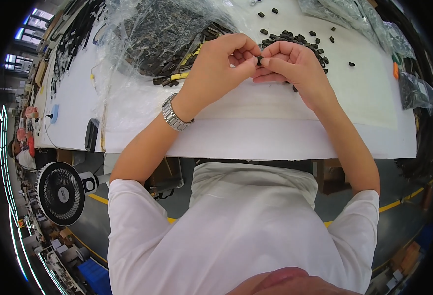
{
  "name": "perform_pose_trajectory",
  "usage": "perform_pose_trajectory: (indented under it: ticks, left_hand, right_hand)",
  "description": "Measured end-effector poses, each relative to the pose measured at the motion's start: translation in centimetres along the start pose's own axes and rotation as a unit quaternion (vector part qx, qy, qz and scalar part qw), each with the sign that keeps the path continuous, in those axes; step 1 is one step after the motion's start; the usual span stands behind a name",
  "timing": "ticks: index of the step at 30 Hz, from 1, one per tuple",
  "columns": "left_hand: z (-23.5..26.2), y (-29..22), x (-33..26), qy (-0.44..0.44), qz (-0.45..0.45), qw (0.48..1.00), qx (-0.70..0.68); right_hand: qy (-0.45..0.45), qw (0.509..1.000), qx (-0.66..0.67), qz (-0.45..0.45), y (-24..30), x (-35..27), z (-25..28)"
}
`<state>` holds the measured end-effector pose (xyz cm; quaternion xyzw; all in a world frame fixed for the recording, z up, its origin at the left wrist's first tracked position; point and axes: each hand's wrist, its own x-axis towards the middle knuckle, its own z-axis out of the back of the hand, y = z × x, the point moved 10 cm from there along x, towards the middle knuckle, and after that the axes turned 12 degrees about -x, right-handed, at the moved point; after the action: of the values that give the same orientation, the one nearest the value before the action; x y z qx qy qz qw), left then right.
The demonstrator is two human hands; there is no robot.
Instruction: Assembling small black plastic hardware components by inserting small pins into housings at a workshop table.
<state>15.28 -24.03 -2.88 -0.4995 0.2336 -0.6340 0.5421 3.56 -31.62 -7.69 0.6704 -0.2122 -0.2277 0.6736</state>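
Both of my hands meet over the white table (pixel 255 135), fingertips pinched around one small black part (pixel 259 60). My left hand (pixel 226 66), with a metal watch (pixel 175 113) on its wrist, grips the part from the left. From the right, my right hand (pixel 295 66) pinches it between thumb and fingers. Its exact kind is too small to make out. Just beyond my right hand lies a pile of small black parts (pixel 295 37). Left of my left hand, a large clear plastic bag (pixel 147 39) holds many dark pieces, some spilling from its mouth.
A yellow-handled tool (pixel 179 76) lies by the bag's mouth. Black cables (pixel 81 29) spread over the far left. More plastic bags (pixel 349 19) sit at the far right, near an orange-handled tool (pixel 396 70). A black case (pixel 92 135) and a fan (pixel 61 193) are at the left.
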Motion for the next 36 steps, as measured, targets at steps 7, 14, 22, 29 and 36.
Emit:
perform_pose_trajectory:
  ticks: [7,14,22,29,36]
  left_hand:
    - [-1.2,2.1,-0.4,0.147,0.140,0.938,-0.280]
    - [-2.5,3.5,-1.1,0.183,0.192,0.890,-0.370]
    - [-0.6,-1.5,0.6,-0.007,0.066,0.998,-0.019]
    - [-1.6,2.0,-0.1,0.043,0.138,0.893,-0.426]
    - [-2.3,1.8,-0.9,0.132,0.164,0.834,-0.509]
  right_hand:
    - [0.054,0.993,-0.102,0.022,2.6,-1.1,-1.2]
    - [0.015,0.975,-0.219,0.032,3.1,-2.1,-2.0]
    - [-0.128,0.904,-0.379,0.153,3.6,-1.8,-1.5]
    - [-0.173,0.834,-0.445,0.276,5.8,-2.7,-1.1]
    - [-0.194,0.787,-0.377,0.448,7.7,-5.2,-2.2]
